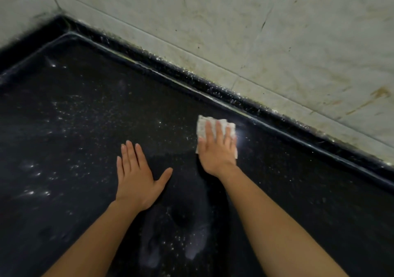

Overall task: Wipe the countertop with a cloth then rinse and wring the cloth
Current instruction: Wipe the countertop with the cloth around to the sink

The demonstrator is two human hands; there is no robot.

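Note:
A dark speckled countertop (74,127) fills most of the view, with wet gleams on it. A small white cloth (201,125) lies flat on it near the back edge. My right hand (217,149) presses flat on the cloth with straight fingers, covering most of it. My left hand (136,176) rests flat on the bare counter to the left of the cloth, fingers straight and thumb spread out.
A raised dark rim (213,89) runs along the back of the counter under a stained pale tiled wall (277,42). The walls meet in a corner (61,12) at the far left.

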